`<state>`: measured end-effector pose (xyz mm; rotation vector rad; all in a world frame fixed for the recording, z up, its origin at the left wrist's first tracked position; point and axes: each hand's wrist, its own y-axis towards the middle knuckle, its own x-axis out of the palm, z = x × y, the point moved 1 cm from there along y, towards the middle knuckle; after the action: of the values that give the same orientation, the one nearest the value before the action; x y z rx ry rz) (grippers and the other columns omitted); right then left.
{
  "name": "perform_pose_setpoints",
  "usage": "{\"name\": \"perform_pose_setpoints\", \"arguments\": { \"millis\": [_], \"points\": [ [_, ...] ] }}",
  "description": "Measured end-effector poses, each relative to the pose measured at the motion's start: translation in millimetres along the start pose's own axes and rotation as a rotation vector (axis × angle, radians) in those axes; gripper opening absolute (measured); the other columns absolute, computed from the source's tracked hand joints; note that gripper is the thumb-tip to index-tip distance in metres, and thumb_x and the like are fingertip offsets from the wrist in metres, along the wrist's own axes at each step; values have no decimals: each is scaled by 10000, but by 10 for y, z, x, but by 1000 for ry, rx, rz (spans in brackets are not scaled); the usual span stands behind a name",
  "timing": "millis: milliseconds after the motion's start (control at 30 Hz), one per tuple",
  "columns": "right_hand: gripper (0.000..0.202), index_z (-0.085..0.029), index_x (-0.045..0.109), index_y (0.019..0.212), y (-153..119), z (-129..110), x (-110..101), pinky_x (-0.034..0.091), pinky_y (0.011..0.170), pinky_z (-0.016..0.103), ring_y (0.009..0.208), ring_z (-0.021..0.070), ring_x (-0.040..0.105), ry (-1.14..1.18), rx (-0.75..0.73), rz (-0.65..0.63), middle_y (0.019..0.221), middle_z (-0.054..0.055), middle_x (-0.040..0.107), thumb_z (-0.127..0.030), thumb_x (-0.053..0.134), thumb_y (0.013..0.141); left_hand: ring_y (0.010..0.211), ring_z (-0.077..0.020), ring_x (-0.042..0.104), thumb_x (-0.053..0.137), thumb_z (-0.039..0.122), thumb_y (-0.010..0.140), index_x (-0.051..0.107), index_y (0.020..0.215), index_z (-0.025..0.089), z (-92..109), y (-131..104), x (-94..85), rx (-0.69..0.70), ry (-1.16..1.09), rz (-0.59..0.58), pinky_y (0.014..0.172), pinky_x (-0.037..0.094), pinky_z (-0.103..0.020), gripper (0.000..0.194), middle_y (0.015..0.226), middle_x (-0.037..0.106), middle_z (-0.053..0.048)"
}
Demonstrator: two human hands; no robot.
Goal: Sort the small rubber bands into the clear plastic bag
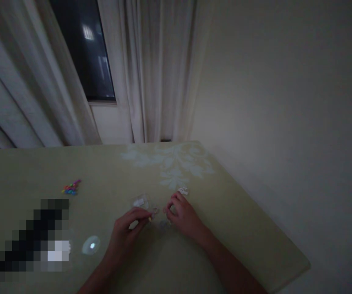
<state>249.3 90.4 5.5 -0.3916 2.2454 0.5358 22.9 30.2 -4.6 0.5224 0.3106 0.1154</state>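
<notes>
My left hand (125, 228) is closed in a pinch above the table. At its fingertips is a small pale loop (155, 210), too tiny to name. My right hand (184, 213) is also pinched, a short gap to the right, with thumb and forefinger curled together. Whether a small thing sits between them I cannot make out. A clear plastic packet (140, 202) with a white label lies just beyond my left fingers. Small white pieces (183, 190) rest behind my right hand. Between the hands, low on the table, is a faint clear object (164, 224).
Several small bright-coloured pieces (70, 188) lie in a heap on the left of the table (111, 175). A round shiny spot (91, 245) and a blurred-out dark shape (30, 239) are nearer me. Curtains (160, 73) and a wall (280, 102) border the table.
</notes>
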Motion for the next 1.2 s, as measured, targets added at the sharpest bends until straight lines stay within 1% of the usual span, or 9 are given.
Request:
{"name": "perform_pose_setpoints", "arguments": {
  "millis": [133,267,367,567,667,767,933,1067,1200],
  "points": [
    [94,-169,664,859,-1,98,6,479,931,336,1034,226,598,-137,42,-26,1056,77,596,-187,746,901,799,-187,766,746,257,911,842,923,262,-16,1,17,34,-31,26,745,597,-250,97,865,809,-40],
    [116,-164,634,813,-7,158,50,480,910,350,1010,235,579,-244,-25,-88,1024,96,609,-145,680,917,807,-180,767,750,224,894,836,923,252,-39,25,-12,24,-21,56,748,592,-238,95,877,809,-37],
    [111,-172,602,823,-9,130,64,470,919,373,1001,243,552,-274,-62,-77,990,92,596,-114,646,906,803,-177,766,741,225,898,835,931,251,-46,50,-35,30,-24,64,725,592,-230,103,884,805,-39],
    [92,-195,565,898,207,-206,-34,454,906,302,965,171,545,172,-146,-13,997,25,550,-138,598,962,830,-179,774,735,255,904,847,942,274,-23,107,-83,80,-17,99,723,602,-228,120,925,807,-43],
    [80,-191,589,897,441,-454,-28,442,856,273,911,149,534,311,-234,-158,975,3,534,-165,635,959,770,-176,770,747,282,893,835,897,257,-16,107,-132,76,-16,135,713,602,-229,92,852,809,-30],
    [76,-182,619,890,645,-608,49,434,804,252,875,136,531,409,-294,-285,962,-4,519,-185,665,950,746,-182,760,759,333,880,811,855,239,-35,81,-199,-8,28,208,702,598,-235,110,825,807,-27],
    [75,-173,647,885,772,-591,181,426,769,238,850,128,532,475,-263,-372,941,-8,519,-202,683,945,808,-217,775,780,417,862,823,957,238,-55,41,-257,-186,46,226,733,612,-268,207,911,828,-49],
    [103,-171,658,915,750,-511,189,418,728,227,801,114,513,457,-240,-428,935,-15,514,-253,717,931,866,-224,773,745,417,901,821,1008,231,-32,13,-233,-226,-9,139,781,610,-282,228,990,818,-69],
    [117,-166,673,907,712,-496,152,420,699,214,769,103,519,467,-200,-458,921,-20,520,-257,748,900,850,-225,770,750,400,901,817,1006,234,-17,-30,-231,-217,-28,111,743,609,-269,207,939,802,-62]
  ]
}}
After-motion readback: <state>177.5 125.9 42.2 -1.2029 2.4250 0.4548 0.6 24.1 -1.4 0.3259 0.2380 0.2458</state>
